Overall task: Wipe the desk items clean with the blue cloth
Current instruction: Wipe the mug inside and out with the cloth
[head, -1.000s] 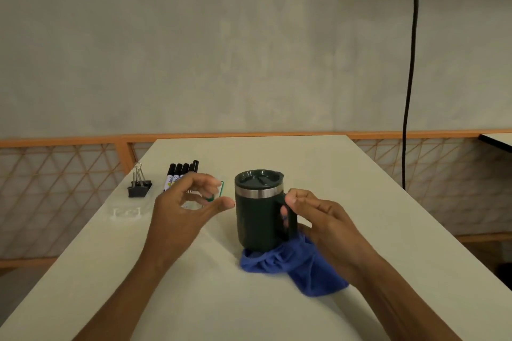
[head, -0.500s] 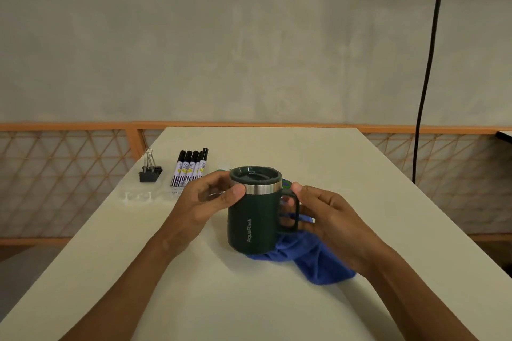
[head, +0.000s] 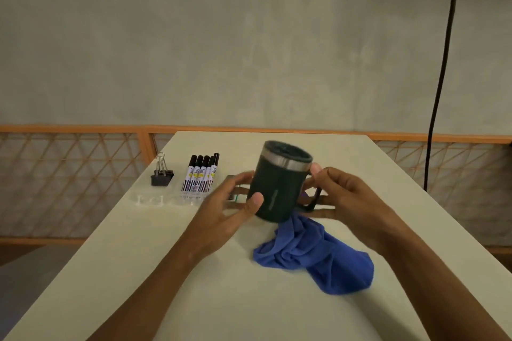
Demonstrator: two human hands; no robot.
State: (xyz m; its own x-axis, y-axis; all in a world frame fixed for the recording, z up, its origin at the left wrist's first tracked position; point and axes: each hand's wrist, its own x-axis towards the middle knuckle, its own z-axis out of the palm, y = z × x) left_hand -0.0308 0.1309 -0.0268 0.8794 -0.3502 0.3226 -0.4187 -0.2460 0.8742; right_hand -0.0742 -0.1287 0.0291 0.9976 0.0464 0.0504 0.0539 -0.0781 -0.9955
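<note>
A dark green lidded mug (head: 278, 185) with a steel band under its lid is lifted off the table and tilted to the right. My left hand (head: 224, 210) grips its body from the left, thumb on the front. My right hand (head: 346, 196) grips the black handle on the mug's right side. The blue cloth (head: 315, 255) lies crumpled on the table below the mug and under my right wrist. Its upper end rises towards the mug's base.
A row of black-capped markers (head: 201, 173) and a black binder clip (head: 162, 176) sit at the table's (head: 194, 299) left edge. A clear plastic piece (head: 151, 198) lies before them. A small object is partly hidden behind my left hand. A black cable (head: 440, 72) hangs at right.
My left hand came in from the left and took hold of the mug's body. Both hands then lifted the mug off the cloth and tilted it.
</note>
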